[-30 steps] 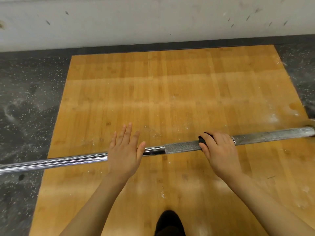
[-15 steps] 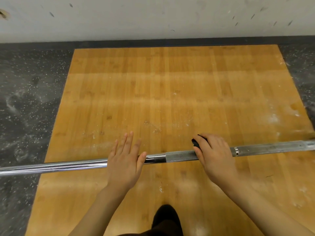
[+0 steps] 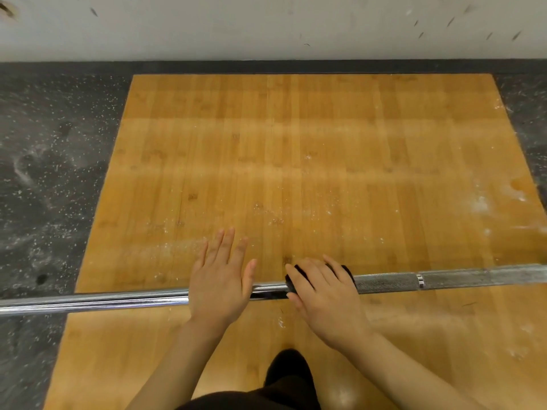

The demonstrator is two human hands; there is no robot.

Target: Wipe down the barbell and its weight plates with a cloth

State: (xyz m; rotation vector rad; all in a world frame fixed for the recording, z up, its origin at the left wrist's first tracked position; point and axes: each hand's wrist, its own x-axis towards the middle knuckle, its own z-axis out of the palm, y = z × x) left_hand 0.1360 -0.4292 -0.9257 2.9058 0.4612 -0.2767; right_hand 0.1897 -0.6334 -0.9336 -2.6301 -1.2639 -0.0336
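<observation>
- Right hand grips a black cloth, mostly hidden, around the long chrome steel barbell; plates out of frame
- Left hand rests flat, fingers straight, on the bar

The barbell is a long steel bar lying level across the near part of the wooden platform, its left stretch smooth and mirror-bright and reaching out past the platform's left edge over the dark speckled floor, its right stretch dull grey with a rough gripping pattern and a thin bright ring partway along. The cloth is small and black, wrapped over the bar about midway across the platform, right where the smooth steel meets the rough part. Only its dark edges show, since most of it is covered.
</observation>
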